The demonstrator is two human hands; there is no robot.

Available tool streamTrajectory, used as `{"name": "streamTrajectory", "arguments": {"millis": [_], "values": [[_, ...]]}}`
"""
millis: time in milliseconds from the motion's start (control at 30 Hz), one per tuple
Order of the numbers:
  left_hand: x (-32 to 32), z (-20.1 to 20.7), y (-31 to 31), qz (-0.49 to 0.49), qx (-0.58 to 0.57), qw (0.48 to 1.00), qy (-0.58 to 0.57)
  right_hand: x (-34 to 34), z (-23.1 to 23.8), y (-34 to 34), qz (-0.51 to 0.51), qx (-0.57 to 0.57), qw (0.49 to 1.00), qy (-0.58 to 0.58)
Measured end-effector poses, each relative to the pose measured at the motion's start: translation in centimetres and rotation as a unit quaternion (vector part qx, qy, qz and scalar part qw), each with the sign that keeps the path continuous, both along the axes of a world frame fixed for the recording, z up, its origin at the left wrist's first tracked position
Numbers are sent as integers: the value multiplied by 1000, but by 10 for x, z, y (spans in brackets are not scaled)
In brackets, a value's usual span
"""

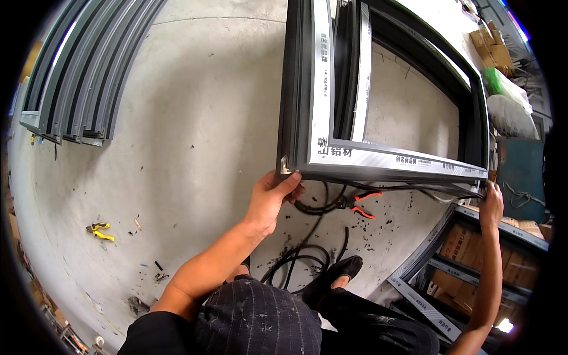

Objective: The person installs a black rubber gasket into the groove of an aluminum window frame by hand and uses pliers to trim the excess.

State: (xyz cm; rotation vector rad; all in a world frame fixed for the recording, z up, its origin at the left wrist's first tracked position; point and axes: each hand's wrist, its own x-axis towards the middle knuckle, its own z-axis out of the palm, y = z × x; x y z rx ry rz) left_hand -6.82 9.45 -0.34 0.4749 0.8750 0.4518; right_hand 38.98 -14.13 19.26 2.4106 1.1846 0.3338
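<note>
A dark window frame [399, 157] with white printed film on its faces stands tilted in front of me. At its near left corner is my left hand [273, 198], thumb on the edge and fingers curled underneath. My right hand [491, 206] is closed at the near right corner, its fingertips partly hidden. Black rubber strip [296, 257] runs along the frame's underside and lies coiled on the floor by my shoe. Between the hands, just below the frame, orange-handled pliers [358, 204] rest on the floor.
Several long dark frames [89, 71] are stacked at the far left. Yellow-handled pliers [100, 231] and black scraps lie on the concrete floor [183, 118]. Another frame [423, 305] leans at the lower right by cardboard boxes [464, 245]. Plastic bags [509, 100] sit at the far right.
</note>
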Motion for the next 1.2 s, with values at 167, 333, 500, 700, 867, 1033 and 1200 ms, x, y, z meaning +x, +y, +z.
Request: {"name": "streamTrajectory", "arguments": {"millis": [167,333,500,700,867,1033,1200], "values": [[5,10,-10,38,5,999,13,5,-66,58,99,110,971,188],[8,6,6,57,29,996,58,12,-96,72,33,164,956,240],[-15,-11,151,107,93,985,95,-70,-93,120,28,218,921,322],[-16,-1,308,139,122,972,145,-144,-68,167,187,345,798,456],[-4,-1,320,144,135,962,189,-151,-48,108,20,358,751,554],[3,-4,315,119,166,968,146,-98,-52,2,-17,403,756,516],[6,-2,315,108,198,962,151,-146,11,8,76,139,905,394]]}}
